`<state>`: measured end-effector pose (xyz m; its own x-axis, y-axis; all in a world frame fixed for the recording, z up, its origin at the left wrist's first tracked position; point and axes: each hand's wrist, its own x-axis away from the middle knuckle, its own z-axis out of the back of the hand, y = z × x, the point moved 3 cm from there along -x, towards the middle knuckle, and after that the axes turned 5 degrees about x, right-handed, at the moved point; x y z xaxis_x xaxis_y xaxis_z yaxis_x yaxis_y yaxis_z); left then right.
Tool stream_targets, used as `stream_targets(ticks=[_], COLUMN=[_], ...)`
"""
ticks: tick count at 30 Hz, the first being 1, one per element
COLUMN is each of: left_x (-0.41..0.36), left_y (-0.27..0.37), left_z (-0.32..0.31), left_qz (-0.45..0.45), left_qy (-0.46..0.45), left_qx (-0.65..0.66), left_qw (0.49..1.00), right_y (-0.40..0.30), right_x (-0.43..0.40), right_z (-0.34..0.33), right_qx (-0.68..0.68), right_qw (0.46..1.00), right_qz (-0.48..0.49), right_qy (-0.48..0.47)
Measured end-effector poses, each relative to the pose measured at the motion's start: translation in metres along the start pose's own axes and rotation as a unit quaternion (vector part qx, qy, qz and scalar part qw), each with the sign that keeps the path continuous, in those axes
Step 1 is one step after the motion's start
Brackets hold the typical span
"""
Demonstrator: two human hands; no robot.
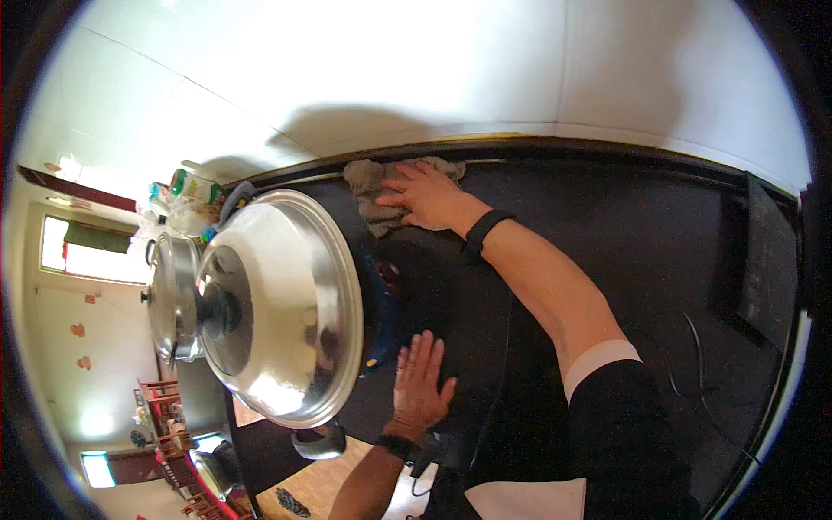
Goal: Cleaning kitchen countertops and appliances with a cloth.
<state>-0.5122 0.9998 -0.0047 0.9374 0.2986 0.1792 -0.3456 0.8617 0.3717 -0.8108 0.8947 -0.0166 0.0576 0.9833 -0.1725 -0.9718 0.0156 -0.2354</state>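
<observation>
My right hand [422, 198] presses with spread fingers on a crumpled grey-brown cloth [370, 192], which lies on the dark countertop [585, 214] along its edge by the white wall. My left hand [422, 383] rests flat on the same surface nearer to me, holding nothing, its thumb apart from the fingers. A large steel pot with a domed lid [279, 305] and a black lid knob stands just left of both hands, touching neither. Each wrist wears a dark band.
Behind the large pot is a smaller steel lidded pot [172, 292]. A green-labelled container [195, 188] and plastic bags stand by the wall. A dark panel [770, 266] rises at the far right, with a black cable [699, 364] nearby. Shelving [172, 422] appears in the background.
</observation>
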Motion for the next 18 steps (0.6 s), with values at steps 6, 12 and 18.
stream_targets(ticks=[6,12,18], left_x=[0.005,0.000,0.004], left_y=[-0.010,-0.003,-0.005], left_z=[0.000,0.001,-0.004], left_qz=[-0.012,-0.043,-0.067], left_qy=[0.026,0.057,0.097], left_qx=[-0.025,-0.022,-0.039], left_qw=[0.999,0.997,0.992], right_y=[0.026,0.029,-0.052], right_x=[0.086,0.182,0.221], right_z=[0.033,0.065,0.036], right_qx=[0.013,0.055,0.107], right_qw=[0.998,0.978,0.984], right_qz=[-0.067,-0.200,-0.140], right_qy=[-0.004,-0.030,0.033])
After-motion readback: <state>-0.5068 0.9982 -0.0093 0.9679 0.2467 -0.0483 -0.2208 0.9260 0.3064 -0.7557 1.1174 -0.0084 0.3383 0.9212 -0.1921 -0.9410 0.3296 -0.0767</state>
